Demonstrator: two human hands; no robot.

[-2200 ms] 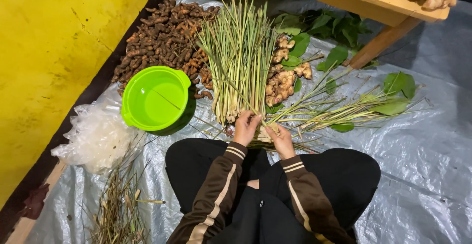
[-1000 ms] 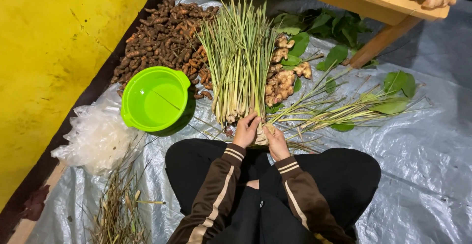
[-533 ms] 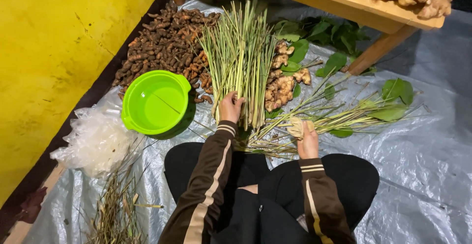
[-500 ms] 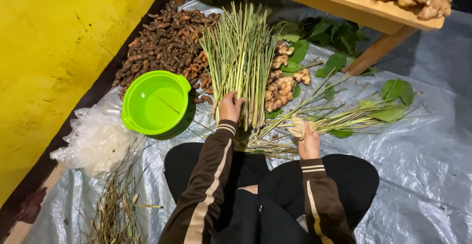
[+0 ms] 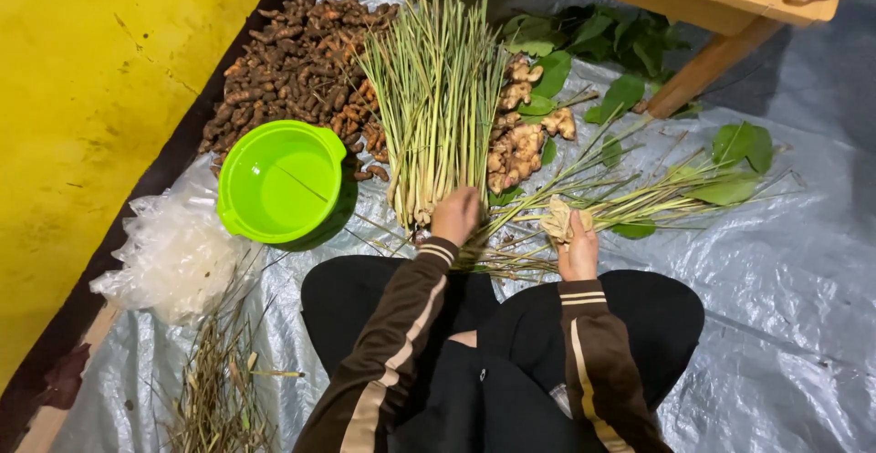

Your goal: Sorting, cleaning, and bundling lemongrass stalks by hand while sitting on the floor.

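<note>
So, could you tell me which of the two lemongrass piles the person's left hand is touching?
The left hand rests on the upright lemongrass bundle beside the green bowl, not the loose stalks fanned rightwards.

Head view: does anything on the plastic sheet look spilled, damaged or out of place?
Nothing stands out. The lemongrass bundle, the brown roots and the ginger lie in separate piles, and the green bowl sits upright. The left hand touches the bundle's base; the right hand holds a pale ginger-like piece.
</note>
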